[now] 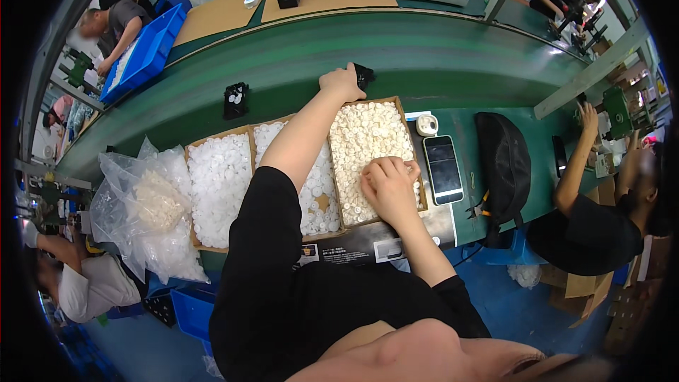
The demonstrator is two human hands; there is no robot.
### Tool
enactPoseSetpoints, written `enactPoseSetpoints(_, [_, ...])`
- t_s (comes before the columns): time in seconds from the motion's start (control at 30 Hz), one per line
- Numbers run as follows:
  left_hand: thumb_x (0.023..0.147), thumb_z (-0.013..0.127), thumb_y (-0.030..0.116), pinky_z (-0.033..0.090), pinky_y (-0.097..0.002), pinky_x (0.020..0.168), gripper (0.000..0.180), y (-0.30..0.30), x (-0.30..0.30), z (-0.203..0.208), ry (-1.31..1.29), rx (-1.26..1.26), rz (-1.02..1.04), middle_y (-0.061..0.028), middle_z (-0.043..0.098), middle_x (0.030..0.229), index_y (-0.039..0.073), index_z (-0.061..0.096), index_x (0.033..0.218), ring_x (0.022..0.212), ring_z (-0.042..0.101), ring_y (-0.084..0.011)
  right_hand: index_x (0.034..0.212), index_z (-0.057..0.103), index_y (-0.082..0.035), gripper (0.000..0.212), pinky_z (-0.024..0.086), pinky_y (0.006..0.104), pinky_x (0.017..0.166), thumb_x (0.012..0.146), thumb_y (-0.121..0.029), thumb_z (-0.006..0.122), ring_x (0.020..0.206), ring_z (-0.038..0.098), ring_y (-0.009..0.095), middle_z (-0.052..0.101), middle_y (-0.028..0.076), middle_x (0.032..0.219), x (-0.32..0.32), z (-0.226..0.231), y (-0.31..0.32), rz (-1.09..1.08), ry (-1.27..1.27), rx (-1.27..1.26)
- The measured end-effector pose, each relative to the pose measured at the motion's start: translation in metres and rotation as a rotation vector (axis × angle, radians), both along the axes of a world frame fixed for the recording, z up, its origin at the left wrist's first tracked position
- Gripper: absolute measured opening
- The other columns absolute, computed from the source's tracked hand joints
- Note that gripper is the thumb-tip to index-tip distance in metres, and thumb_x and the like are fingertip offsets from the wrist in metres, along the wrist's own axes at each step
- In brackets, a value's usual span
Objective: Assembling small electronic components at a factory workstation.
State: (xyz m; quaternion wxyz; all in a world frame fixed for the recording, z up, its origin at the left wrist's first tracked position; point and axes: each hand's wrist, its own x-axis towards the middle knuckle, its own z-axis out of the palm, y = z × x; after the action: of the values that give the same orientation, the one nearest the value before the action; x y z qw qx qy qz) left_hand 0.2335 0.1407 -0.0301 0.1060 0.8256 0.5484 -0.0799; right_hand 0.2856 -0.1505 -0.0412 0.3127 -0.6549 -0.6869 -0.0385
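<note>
My left arm stretches across the boxes, and my left hand (341, 83) is closed on the edge of a small shiny black container (363, 76) on the green belt. My right hand (391, 185) lies over a cardboard tray (334, 182) full of small cream round parts (369, 127). Its fingers are bent down among these parts; whatever is between the fingertips is hidden. Left of this tray, partly beneath my left arm, is a box of white parts (320, 198) with some bare cardboard showing. Another box of white parts (221, 184) stands farther left.
A second black container (235, 100) with white pieces sits on the belt (283, 56). Clear plastic bags (152, 205) lie at the left. A phone (443, 170), a small white device (426, 124) and a black bag (503, 163) are at the right. Other people work around the belt.
</note>
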Motion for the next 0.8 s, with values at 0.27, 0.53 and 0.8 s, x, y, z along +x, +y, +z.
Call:
enactPoseSetpoints(0.27, [0.075, 0.087, 0.035, 0.058, -0.045, 0.079, 0.078, -0.008, -0.066, 0.024, -0.091, 0.205, 0.049, -0.0182, 0.075, 0.118, 0.011, 0.046, 0.136, 0.101, 0.076, -0.0362, 0.096, 0.07, -0.01, 0.013, 0.034, 0.0554, 0.107, 0.086, -0.018, 0.075, 0.104, 0.061, 0.027, 0.068, 0.005, 0.102, -0.005, 0.013, 0.004, -0.062, -0.201, -0.118])
enactPoseSetpoints(0.53, [0.074, 0.083, 0.027, 0.055, -0.042, 0.075, 0.079, -0.116, -0.168, 0.072, -0.757, 0.008, -0.075, -0.0158, 0.077, 0.113, 0.012, 0.043, 0.14, 0.091, 0.075, -0.0392, 0.098, 0.072, -0.011, 0.009, 0.034, 0.0511, 0.111, 0.094, -0.019, 0.074, 0.095, 0.065, 0.025, 0.072, 0.005, 0.088, 0.003, 0.036, 0.015, -0.067, -0.167, -0.197])
enactPoseSetpoints(0.8, [0.076, 0.083, 0.014, 0.048, -0.0421, 0.107, 0.082, -0.194, -0.233, 0.01, -0.551, 0.052, -0.123, -0.0108, 0.07, 0.136, 0.01, 0.046, 0.149, 0.122, 0.064, -0.0318, 0.106, 0.07, -0.013, 0.015, 0.033, 0.0482, 0.11, 0.092, -0.013, 0.074, 0.098, 0.064, 0.021, 0.073, 0.002, 0.095, -0.03, 0.05, 0.03, 0.142, 0.137, -0.066])
